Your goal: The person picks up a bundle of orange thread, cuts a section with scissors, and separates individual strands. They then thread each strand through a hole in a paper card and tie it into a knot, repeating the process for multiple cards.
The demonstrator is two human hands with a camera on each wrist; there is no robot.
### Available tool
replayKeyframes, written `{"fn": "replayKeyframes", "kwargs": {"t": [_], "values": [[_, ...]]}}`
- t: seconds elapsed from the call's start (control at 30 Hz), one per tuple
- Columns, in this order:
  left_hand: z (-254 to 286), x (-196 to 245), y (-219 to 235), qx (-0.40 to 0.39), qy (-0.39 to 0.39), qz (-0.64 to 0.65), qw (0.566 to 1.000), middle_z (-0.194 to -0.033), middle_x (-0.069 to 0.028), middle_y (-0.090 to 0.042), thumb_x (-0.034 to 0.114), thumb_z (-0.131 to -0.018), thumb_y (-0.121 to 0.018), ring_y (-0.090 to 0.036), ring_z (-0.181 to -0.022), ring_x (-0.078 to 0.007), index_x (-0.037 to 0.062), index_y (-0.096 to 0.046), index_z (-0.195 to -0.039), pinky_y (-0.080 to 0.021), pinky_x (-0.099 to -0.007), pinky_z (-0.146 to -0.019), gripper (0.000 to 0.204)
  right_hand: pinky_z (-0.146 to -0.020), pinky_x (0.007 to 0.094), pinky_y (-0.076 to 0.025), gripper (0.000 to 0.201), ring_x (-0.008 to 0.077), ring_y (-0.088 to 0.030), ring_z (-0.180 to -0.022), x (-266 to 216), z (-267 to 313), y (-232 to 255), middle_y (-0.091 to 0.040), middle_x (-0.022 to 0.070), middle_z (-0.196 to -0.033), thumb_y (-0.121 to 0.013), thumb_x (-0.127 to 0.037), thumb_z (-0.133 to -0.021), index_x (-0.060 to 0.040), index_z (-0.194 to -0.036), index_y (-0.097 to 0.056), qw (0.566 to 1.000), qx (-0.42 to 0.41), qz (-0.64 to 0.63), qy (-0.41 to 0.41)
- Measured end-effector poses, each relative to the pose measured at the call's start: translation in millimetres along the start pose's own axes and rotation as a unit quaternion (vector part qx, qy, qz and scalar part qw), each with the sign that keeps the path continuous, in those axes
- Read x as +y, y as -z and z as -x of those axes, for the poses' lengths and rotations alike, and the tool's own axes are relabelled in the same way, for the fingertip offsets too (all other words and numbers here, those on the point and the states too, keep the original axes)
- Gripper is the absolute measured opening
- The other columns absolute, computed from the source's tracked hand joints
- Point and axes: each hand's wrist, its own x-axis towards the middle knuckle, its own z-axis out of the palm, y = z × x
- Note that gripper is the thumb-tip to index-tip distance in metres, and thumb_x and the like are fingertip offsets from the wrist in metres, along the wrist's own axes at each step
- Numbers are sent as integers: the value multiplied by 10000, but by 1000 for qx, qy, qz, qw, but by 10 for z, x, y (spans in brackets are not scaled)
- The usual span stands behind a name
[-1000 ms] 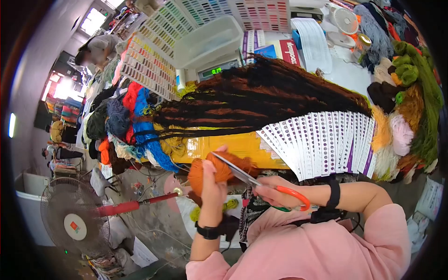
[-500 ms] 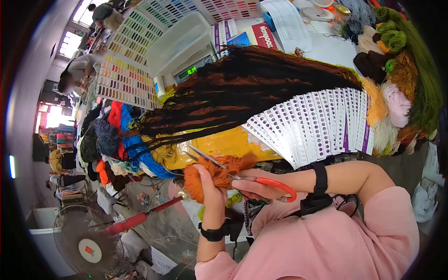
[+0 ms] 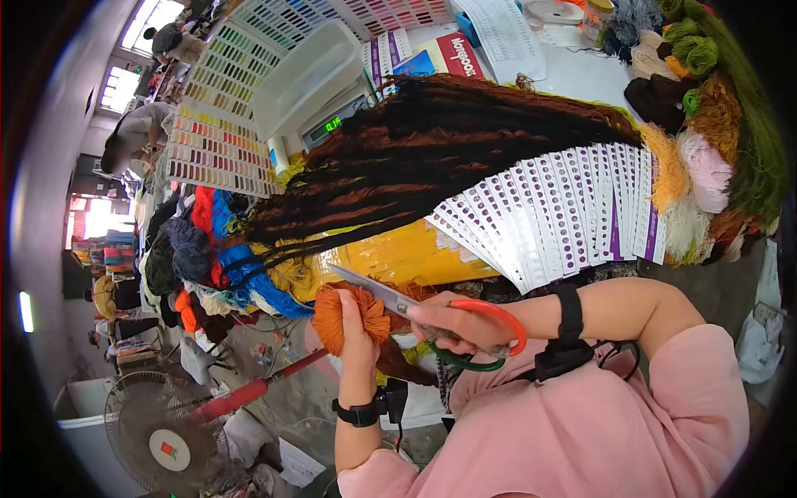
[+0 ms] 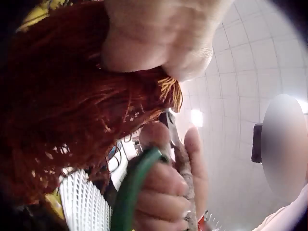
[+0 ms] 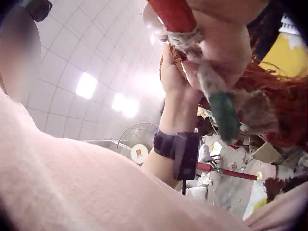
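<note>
My left hand (image 3: 359, 339) grips a bundle of rust-orange yarn (image 3: 327, 322), thumb lying up along its side. In the left wrist view, the yarn (image 4: 72, 96) hangs as a dark red-brown mass, with a tuft of lighter cut-looking ends (image 4: 171, 92) below that hand (image 4: 159, 38). Scissors (image 3: 502, 315) with one red and one green handle are held in my right hand (image 3: 452, 322). Their blade lies across the top of the bundle, pointing up and left in the head view. Wrapping covers part of the handles near the right fingers in the right wrist view.
A long black-brown yarn hank (image 3: 465, 124) lies over the table beside fanned punched cards (image 3: 548, 212). Behind are a scale (image 3: 332, 124), a plastic bin (image 3: 307, 79) and colour charts (image 3: 220, 145). Coloured yarn piles (image 3: 191, 245) edge the table; a fan (image 3: 170, 440) stands lower left.
The scissor blades stood apart at the yarn half a second ago and now show as one blade over its top. Both hands and the bundle have shifted slightly; the head view has turned.
</note>
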Motion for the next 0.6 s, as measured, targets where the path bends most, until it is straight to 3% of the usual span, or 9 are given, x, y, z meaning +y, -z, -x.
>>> {"fn": "replayKeyframes", "kwargs": {"t": [0.13, 0.17, 0.23, 0.3, 0.4, 0.47, 0.5, 0.6], "values": [[-211, 328, 35, -57, -102, -81, 990, -1096, -67, -456, 395, -886, -323, -461, -957, -149, 37, -351, -1214, -383, -277, -820, 486, -450, 185, -348, 486, 67, -413, -484, 57, 59, 95, -437, -1, -619, -333, -547, -810, -76, -873, -439, 998, 11, -62, -15], [-302, 369, 163, -47, -131, -148, 979, -1159, -83, -414, 401, -885, -314, -435, -1002, -160, 29, -321, -1238, -356, -285, -854, 513, -567, 219, -405, 534, 101, -509, -628, 100, 83, 135, -515, 49, -737, -313, -569, -805, -79, -987, -423, 1000, -11, -19, 1], [-407, 515, 354, -33, -170, -294, 940, -1302, -117, -279, 420, -882, -290, -353, -1108, -170, 8, -255, -1273, -283, -293, -928, 569, -644, 252, -414, 556, 136, -530, -741, 248, 99, 164, -535, 83, -828, -302, -578, -804, -83, -1038, -403, 997, -73, -31, -21], [-366, 592, 294, -30, -206, -321, 924, -1312, -126, -266, 425, -877, -299, -375, -1083, -163, 9, -197, -1291, -293, -282, -918, 596, -712, 299, -420, 592, 192, -546, -863, 352, 91, 183, -552, 129, -916, -285, -595, -798, -86, -1084, -390, 988, -134, -43, -59], [-210, 668, 88, -70, -215, -307, 925, -1324, -114, -256, 399, -860, -368, -419, -1026, -158, 20, -77, -1315, -313, -261, -897, 659, -702, 306, -419, 607, 186, -544, -848, 251, 20, 21, -552, 134, -899, -282, -608, -790, -88, -1086, -386, 978, -148, -100, -108], [-160, 593, 97, -100, -238, -307, 916, -1330, -101, -250, 380, -851, -403, -434, -1002, -157, 23, -44, -1317, -326, -258, -886, 688, -684, 298, -418, 645, 171, -535, -820, 163, -123, -37, -535, 130, -924, -250, -637, -777, -85, -1084, -380, 975, -166, -112, -95], [-106, 559, 37, -94, -245, -260, 929, -1325, -91, -270, 347, -840, -444, -441, -999, -164, 12, -197, -1285, -343, -279, -875, 609, -677, 294, -417, 654, 167, -532, -809, 67, -162, -70, -529, 127, -930, -241, -644, -774, -84, -1082, -379, 977, -165, -109, -85], [-34, 382, 80, -21, -232, -159, 959, -1312, -111, -281, 318, -868, -410, -405, -1071, -197, 19, -446, -1115, -306, -310, -919, 389, -616, 275, -404, 699, 143, -506, -722, -83, -227, -123, -498, 93, -871, -223, -679, -753, -78, -1066, -396, 982, -142, -111, -57]]}}
